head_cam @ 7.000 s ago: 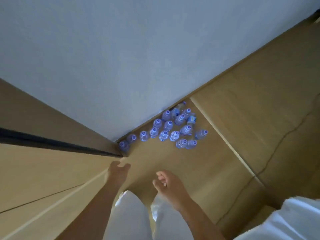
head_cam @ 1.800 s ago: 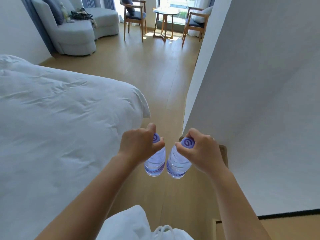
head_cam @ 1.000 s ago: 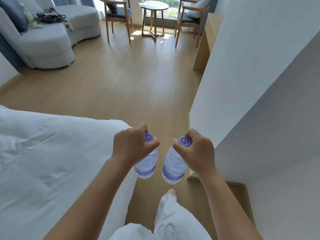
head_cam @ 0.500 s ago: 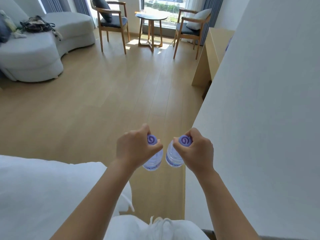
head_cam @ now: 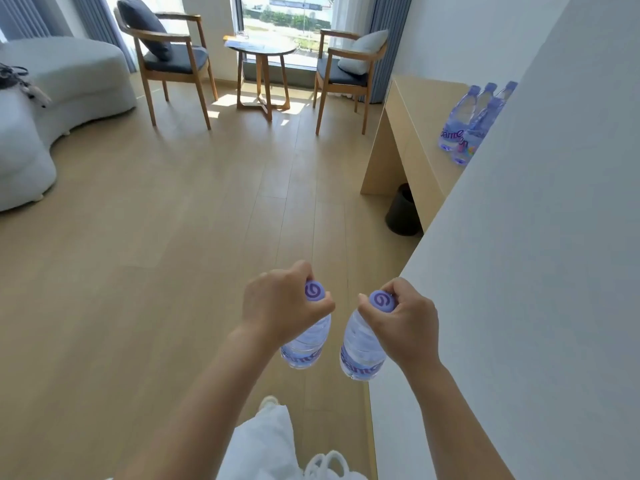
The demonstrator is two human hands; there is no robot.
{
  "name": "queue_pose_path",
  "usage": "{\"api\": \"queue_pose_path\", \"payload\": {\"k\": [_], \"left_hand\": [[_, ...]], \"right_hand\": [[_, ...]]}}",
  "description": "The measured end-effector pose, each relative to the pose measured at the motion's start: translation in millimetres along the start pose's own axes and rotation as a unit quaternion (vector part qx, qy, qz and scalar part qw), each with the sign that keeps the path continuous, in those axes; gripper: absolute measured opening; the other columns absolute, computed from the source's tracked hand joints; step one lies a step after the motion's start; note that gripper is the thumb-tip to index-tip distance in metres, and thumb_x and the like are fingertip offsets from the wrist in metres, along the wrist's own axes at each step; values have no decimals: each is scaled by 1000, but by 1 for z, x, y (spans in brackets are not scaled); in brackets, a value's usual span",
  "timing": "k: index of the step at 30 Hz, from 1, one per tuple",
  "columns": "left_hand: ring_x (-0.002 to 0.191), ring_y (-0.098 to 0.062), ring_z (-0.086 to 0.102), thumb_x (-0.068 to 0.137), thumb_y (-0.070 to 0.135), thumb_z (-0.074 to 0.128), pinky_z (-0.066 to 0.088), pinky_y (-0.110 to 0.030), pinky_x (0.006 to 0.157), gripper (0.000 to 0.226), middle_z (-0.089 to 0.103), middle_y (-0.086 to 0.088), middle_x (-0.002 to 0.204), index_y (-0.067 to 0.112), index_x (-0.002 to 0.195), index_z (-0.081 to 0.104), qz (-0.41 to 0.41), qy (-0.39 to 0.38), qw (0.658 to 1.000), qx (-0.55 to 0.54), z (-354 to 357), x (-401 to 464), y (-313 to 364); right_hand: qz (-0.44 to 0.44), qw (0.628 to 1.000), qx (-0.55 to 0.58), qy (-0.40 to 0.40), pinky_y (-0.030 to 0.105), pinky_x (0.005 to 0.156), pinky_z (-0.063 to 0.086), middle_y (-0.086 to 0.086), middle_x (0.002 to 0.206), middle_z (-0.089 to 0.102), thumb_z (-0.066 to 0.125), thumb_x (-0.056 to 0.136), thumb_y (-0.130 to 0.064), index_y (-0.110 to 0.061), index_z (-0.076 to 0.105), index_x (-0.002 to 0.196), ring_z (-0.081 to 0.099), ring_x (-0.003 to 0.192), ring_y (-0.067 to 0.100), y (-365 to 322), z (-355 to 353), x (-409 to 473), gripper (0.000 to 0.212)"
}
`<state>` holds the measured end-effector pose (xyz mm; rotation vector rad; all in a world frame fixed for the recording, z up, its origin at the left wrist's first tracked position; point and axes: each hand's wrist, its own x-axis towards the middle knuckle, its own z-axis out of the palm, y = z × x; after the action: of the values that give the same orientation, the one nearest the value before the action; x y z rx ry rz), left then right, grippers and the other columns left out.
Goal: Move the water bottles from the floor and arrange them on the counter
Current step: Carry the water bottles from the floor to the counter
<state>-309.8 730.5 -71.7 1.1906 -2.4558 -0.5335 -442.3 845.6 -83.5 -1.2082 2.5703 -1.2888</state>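
Head view, carrying step: my left hand (head_cam: pixel 277 303) and right hand (head_cam: pixel 403 323) each pinch a bottle by its cap at lower centre, left bottle (head_cam: pixel 306 342), right bottle (head_cam: pixel 362 351); next, I judge, standing both upright beside the bottles (head_cam: pixel 465 119) on the counter (head_cam: pixel 420 109), upper right.

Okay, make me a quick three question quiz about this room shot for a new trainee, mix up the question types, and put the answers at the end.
1. True or false: the left hand and the right hand each grip a clear plastic water bottle with a purple cap, the left bottle and the right bottle, near the top.
2. Where do other clear purple-capped bottles already stand? A) on the round wooden side table B) on the light wooden counter C) on the pale grey sofa
3. Fill in: under the counter stands a small black ____.

Key: 1 true; 2 B; 3 bin
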Motion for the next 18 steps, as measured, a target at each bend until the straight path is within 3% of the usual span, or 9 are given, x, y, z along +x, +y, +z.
{"api": "queue_pose_path", "payload": {"k": [9, 13, 18], "left_hand": [[57, -21, 50, 70, 41, 65, 27, -19, 47, 25, 55, 4, 57, 21, 74, 51, 106, -34, 993, 30, -12, 189, -27], [55, -19, 49, 62, 52, 54, 28, -20, 48, 30, 49, 6, 52, 24, 71, 49, 128, -64, 989, 22, 10, 255, -36], [55, -16, 49, 56, 53, 46, 36, -24, 52, 32, 50, 6, 52, 22, 65, 48, 149, -102, 983, -21, 49, 337, -21]], "right_hand": [[62, 997, 7, 55, 32, 52, 51, -13, 57, 50, 76, 75, -27, -13, 54, 72, 55, 55, 11, -9, 58, 134, 27], [67, 994, -7, 86, 16, 49, 42, -14, 53, 47, 76, 74, -28, -20, 48, 65, 51, 50, 6, 4, 76, 186, 30], [96, 989, -24, 108, 9, 48, 39, -12, 52, 47, 75, 73, -31, -26, 42, 61, 48, 47, 5, 34, 89, 259, 35]]}}
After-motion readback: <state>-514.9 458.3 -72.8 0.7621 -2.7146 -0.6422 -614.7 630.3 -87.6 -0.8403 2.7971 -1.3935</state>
